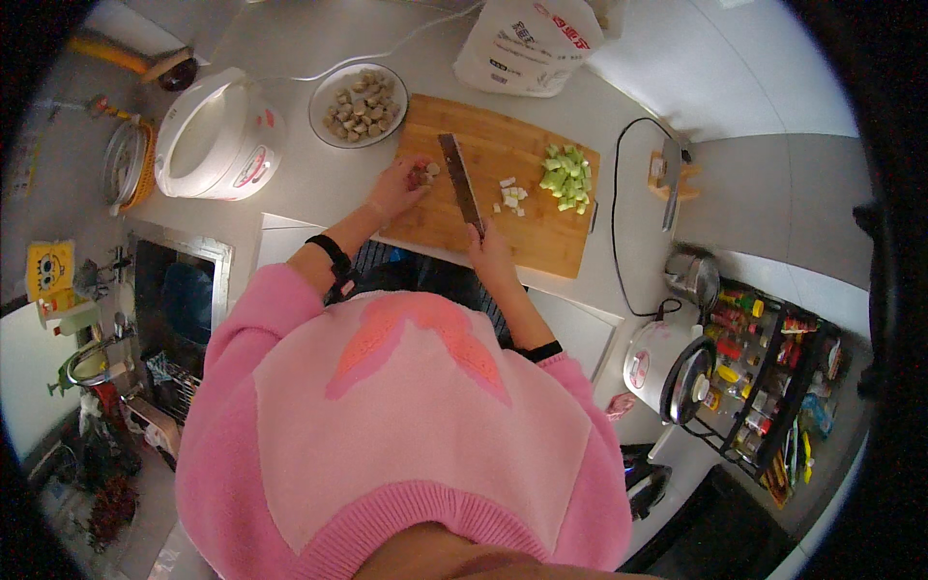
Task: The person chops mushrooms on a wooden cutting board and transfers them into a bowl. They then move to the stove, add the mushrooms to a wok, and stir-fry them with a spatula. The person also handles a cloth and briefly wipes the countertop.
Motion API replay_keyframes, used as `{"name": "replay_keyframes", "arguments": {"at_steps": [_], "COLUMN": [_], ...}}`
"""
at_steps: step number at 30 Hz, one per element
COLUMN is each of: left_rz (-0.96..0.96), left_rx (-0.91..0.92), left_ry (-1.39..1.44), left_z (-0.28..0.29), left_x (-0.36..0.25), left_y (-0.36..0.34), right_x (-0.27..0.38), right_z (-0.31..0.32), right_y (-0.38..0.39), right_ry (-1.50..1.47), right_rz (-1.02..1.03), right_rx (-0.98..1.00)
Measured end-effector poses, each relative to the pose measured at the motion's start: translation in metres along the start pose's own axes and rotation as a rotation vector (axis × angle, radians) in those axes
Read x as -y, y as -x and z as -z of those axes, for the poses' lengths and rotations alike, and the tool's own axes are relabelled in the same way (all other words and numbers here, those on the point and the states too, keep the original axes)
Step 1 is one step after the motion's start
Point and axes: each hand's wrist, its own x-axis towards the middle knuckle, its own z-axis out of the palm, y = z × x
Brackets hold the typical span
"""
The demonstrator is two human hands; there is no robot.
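Observation:
A wooden cutting board (pixel 541 242) lies in front of me on the counter. My right hand (pixel 495 259) grips the handle of a kitchen knife (pixel 457 179), whose broad dark blade slants up and left over the board. Left of the blade, my left hand (pixel 394 189) is closed with its fingertips on a small pale and reddish piece, too small to name. Right of the knife lie a few small white chopped pieces (pixel 512 197). Beyond them is a pile of diced green vegetable (pixel 566 178). Brownish chunks (pixel 363 104) fill a plate (pixel 315 108) behind the board.
A white lidless cooker (pixel 253 164) stands at the left, near the sink (pixel 184 290). A white sack (pixel 527 58) is behind the board. At the right are a black cable (pixel 613 222), a rice cooker (pixel 643 365) and a rack (pixel 764 377) of bottles.

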Motion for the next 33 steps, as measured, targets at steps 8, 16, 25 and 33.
{"name": "replay_keyframes", "arguments": {"at_steps": [8, 16, 25, 33], "left_rz": [-0.188, 0.108, 0.241, -0.050], "left_rx": [0.038, -0.353, -0.569, -0.108], "left_ry": [-0.366, -0.060, -0.286, -0.570], "left_z": [-0.006, 0.043, 0.140, 0.133], "left_x": [0.008, 0.016, 0.081, 0.077], "left_y": [-0.023, -0.059, -0.094, -0.099], "right_x": [0.000, -0.008, -0.007, -0.009], "right_z": [0.014, 0.014, 0.017, 0.013], "right_y": [0.006, 0.006, 0.004, 0.004], "right_ry": [-0.041, -0.058, -0.002, 0.000], "right_rz": [-0.058, -0.065, -0.080, -0.044], "right_rx": [-0.009, -0.014, -0.020, -0.039]}}
